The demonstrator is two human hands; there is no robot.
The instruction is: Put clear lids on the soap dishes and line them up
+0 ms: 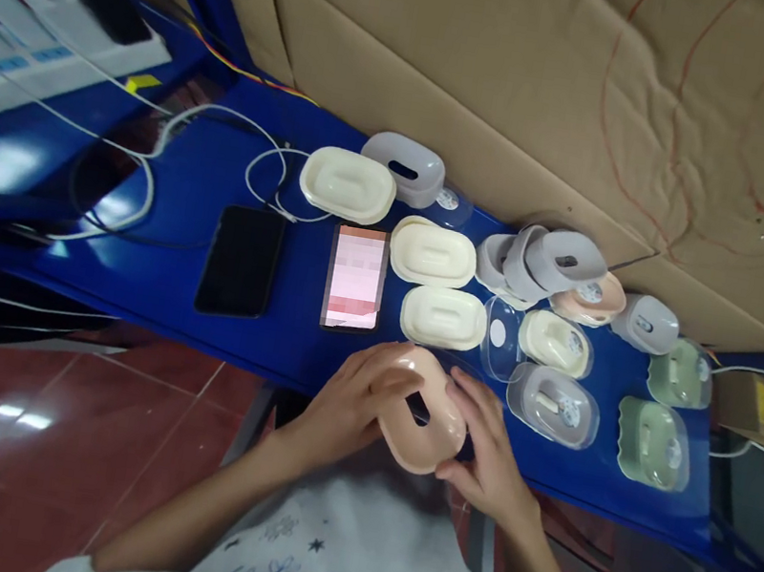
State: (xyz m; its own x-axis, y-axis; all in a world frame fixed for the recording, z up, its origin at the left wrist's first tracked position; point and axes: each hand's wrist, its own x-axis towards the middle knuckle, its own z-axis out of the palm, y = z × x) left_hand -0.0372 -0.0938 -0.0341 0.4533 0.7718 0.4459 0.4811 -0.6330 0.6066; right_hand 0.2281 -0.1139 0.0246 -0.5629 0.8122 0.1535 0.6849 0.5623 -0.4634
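Note:
Between my two hands, at the table's front edge, is a peach oval plastic container (pixel 435 386) with an elongated hole in its base. It is tilted, so I look down into its hollow. My left hand (pixel 354 393) grips the left wall, its fingers bent around the rim. On the opposite side my right hand (pixel 484 442) has its fingers and thumb on the wall. Just beyond the hands lie a cream oval tray (pixel 444 317) and a clear lid (pixel 502 339) with a white round label. Parts of the fingers behind the container are hidden.
Two more cream trays (pixel 433 253), grey slotted containers (pixel 566 259), a lidded grey box (pixel 555 408) and green boxes (pixel 655 445) stand on the blue table (pixel 156 289). Left of them lie a lit phone (pixel 356 280), a black tablet-like device (pixel 241 261) and white cables. Cardboard (pixel 460 66) rises behind.

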